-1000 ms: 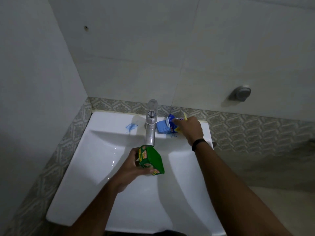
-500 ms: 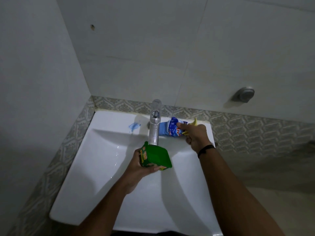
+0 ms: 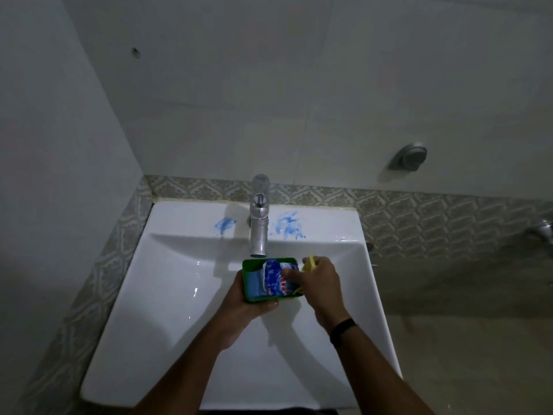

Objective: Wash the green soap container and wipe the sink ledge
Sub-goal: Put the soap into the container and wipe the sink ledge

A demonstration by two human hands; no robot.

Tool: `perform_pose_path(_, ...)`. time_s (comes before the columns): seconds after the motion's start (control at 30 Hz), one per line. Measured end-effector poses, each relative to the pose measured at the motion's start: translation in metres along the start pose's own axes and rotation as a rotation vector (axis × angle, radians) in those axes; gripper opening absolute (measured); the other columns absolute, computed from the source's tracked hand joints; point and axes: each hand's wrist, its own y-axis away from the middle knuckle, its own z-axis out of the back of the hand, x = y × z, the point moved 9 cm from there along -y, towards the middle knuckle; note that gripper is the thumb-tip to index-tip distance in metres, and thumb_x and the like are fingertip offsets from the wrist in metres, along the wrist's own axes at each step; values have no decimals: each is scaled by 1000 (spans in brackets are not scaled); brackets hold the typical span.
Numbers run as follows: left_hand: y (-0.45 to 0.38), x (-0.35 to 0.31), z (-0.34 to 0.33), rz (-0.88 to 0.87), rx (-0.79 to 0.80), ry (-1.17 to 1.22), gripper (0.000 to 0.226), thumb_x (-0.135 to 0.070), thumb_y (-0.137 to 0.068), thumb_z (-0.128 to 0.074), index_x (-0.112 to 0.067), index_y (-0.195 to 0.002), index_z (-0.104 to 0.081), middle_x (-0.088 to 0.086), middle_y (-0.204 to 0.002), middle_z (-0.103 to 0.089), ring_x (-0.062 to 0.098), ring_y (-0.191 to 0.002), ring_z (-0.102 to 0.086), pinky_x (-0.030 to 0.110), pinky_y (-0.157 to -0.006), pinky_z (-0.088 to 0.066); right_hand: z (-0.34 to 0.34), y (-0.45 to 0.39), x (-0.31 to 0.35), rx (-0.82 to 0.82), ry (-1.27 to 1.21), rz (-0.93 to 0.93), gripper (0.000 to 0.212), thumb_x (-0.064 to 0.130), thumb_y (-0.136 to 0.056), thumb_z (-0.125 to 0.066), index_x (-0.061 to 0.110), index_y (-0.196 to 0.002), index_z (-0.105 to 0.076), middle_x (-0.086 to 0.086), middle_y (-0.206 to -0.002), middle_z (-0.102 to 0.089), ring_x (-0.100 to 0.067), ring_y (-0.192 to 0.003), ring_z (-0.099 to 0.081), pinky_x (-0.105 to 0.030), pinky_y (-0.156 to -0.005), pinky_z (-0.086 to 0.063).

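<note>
My left hand (image 3: 243,301) holds the green soap container (image 3: 247,275) from below, open side up, over the white sink basin just under the tap spout. Inside the container lie a blue soap bar (image 3: 254,281) and a blue-and-white printed wrapper (image 3: 275,278). My right hand (image 3: 318,283) rests its fingers on the wrapper at the container's right side and also grips a yellow scrap (image 3: 308,265). The sink ledge (image 3: 185,220) behind the basin carries blue soap smears, one smear (image 3: 223,225) left of the tap and another smear (image 3: 287,227) right of it.
A chrome tap (image 3: 259,226) rises from the middle of the ledge. Patterned tile borders the sink on the left and back. A round metal fitting (image 3: 410,157) sticks out of the wall at the right, and another metal fitting (image 3: 544,232) shows at the far right edge.
My right hand lifted the blue soap and wrapper off the ledge and brought them down into the green container, which my left hand turned open side up. Blue smears now show on the ledge.
</note>
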Motion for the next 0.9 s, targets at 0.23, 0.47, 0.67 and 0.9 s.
perform_pose_path(0.23,3,1,2,100,49,214,96,-4,-50,-93,-11,-136,-49,15,-129,-62,28,-115,-62,34,-87,-55,40,2,65,-161,212,296,51,71,-69,-62,21,-78,-58,1,-74,-69,-15,-66,-67,-35,-60,-55)
perform_pose_path(0.47,-1,0,14,86,6,279,87,7,-57,-83,-4,-136,-48,21,-130,-60,34,-115,-61,35,-89,-56,30,-16,43,332,-504,20,28,-1,-87,-57,-2,-116,-58,-17,-113,-67,-28,-96,-65,-42,-81,-56)
perform_pose_path(0.67,2,7,14,165,-56,316,89,-4,-48,-90,-1,-128,-53,16,-101,-72,23,-81,-72,30,-65,-60,22,-3,27,408,-709,-20,27,19,-93,-49,3,-111,-60,-17,-98,-71,-30,-94,-68,-50,-78,-57)
perform_pose_path(0.9,0,23,3,212,-143,494,57,13,-73,-62,8,-129,-51,26,-118,-65,28,-101,-68,30,-79,-59,-20,26,-35,88,-46,29,43,41,-78,-74,17,-102,-46,-10,-104,-52,-18,-88,-57,-45,-67,-57)
